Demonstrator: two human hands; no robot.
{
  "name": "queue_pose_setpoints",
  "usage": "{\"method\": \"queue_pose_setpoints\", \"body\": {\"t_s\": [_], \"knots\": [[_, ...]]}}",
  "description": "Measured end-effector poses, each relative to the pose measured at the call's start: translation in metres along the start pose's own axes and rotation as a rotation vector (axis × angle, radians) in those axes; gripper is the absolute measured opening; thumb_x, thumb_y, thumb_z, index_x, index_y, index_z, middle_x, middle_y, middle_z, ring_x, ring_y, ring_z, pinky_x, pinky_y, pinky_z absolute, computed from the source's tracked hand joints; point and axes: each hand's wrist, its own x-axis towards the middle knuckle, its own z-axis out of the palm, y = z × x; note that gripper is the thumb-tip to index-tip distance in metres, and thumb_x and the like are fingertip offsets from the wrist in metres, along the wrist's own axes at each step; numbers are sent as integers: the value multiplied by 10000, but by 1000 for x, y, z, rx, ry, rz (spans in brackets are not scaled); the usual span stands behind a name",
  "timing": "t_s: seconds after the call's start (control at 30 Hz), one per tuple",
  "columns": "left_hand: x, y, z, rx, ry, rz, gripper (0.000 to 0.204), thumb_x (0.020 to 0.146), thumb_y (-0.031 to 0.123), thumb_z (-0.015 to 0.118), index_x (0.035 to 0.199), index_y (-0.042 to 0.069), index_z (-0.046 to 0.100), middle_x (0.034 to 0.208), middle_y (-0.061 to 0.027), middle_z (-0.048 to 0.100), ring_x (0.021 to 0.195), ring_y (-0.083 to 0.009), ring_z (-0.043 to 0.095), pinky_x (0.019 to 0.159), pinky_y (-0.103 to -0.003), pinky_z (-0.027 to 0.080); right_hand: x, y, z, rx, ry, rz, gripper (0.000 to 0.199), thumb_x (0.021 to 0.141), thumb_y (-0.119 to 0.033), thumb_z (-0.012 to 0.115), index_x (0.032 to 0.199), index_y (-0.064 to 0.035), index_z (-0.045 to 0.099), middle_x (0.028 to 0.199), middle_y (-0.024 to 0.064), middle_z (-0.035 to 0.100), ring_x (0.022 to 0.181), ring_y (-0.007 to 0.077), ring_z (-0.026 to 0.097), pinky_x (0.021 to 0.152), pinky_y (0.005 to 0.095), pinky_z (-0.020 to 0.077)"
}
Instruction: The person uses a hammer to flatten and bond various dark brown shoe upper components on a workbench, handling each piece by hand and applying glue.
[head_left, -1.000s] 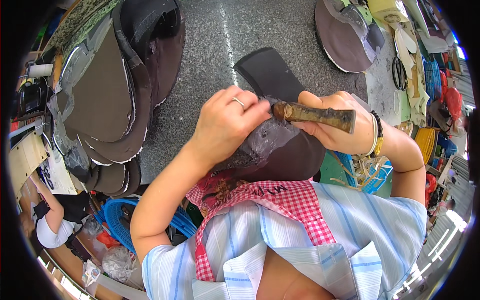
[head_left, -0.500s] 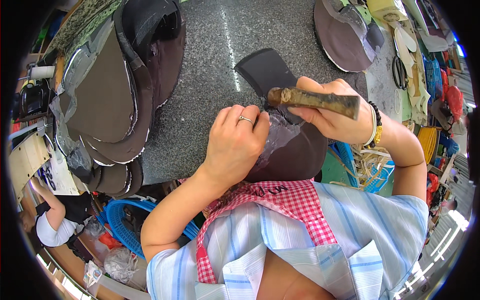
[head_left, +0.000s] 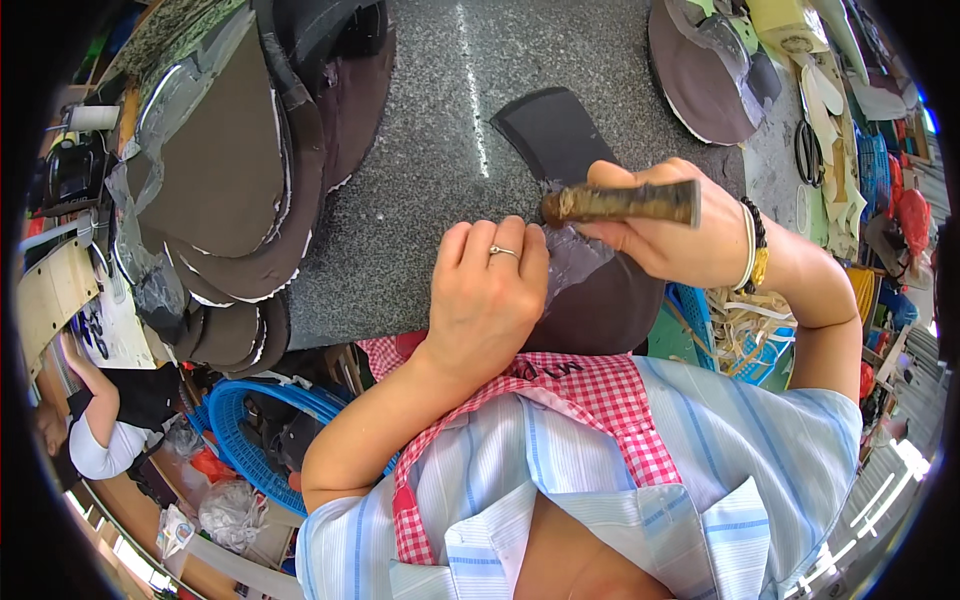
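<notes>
My right hand (head_left: 675,230) is closed round a thick, worn brown-and-black tool (head_left: 635,204), probably a hammer; part of it is hidden by the fingers. The tool lies over the middle of a dark piece that looks like a shoe upper (head_left: 605,305). A flat black panel (head_left: 550,125) of this piece points away from me, and its rounded brown part reaches over the table's near edge. My left hand (head_left: 490,285), with a ring on it, has its fingers curled down at the piece's left edge, close to the tool. Their tips are hidden.
Similar brown pieces with white edges (head_left: 215,180) are stacked at the left, another (head_left: 700,80) at the far right of the speckled stone table (head_left: 400,200). Scissors (head_left: 808,153) lie at the right. Blue baskets (head_left: 225,425) stand below. Another person's arm (head_left: 98,395) shows at left.
Both hands remain at the shoe upper. The tool has turned a little more level in my right hand. My left hand has shifted slightly right in the picture, and the table's contents have shifted with the view.
</notes>
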Motion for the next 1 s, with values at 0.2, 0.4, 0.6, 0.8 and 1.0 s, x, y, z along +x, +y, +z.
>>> {"method": "queue_pose_setpoints", "body": {"t_s": [0.2, 0.4, 0.6, 0.8, 1.0], "knots": [[-16, -11, 0, -208, 32, -137, 231, 781, 60, 675, 1006, 9, 686, 1007, -79, 630, 854, -247, 614, 795, -385, 473, 4, -22, -6, -71, -232, 187, 233, 889, -232, 674, 1014, -56, 587, 644, 175, 604, 609, 390, 634, 527, 461, 493], [-19, 7, -1, 108, 35, -20, 186, 786, 85, 726, 971, 69, 714, 929, -41, 672, 825, -231, 628, 809, -376, 465, 4, -7, -2, 43, -130, 74, 226, 890, -235, 677, 1035, -77, 607, 630, 159, 603, 596, 391, 627, 534, 480, 498], [-33, -1, -1, -89, 82, -113, 235, 798, 83, 661, 1025, 37, 697, 1011, -46, 654, 853, -209, 620, 825, -387, 451, 12, -19, -3, -92, -288, 191, 259, 848, -194, 700, 1029, -78, 556, 645, 151, 612, 596, 399, 625, 523, 477, 496], [-45, 8, 8, -47, 196, -179, 190, 819, 91, 700, 1004, 47, 696, 959, -39, 652, 810, -200, 615, 811, -366, 441, 9, -34, 3, -66, -227, 101, 234, 901, -216, 658, 1017, -62, 526, 634, 137, 607, 571, 388, 620, 516, 490, 486], [-39, 13, 12, -57, 222, -268, 140, 817, 82, 704, 953, 71, 672, 903, -37, 626, 776, -244, 594, 777, -384, 440, 11, -29, 4, -11, -189, 48, 267, 854, -177, 676, 1028, -65, 508, 628, 136, 605, 582, 385, 627, 517, 485, 484]]}}
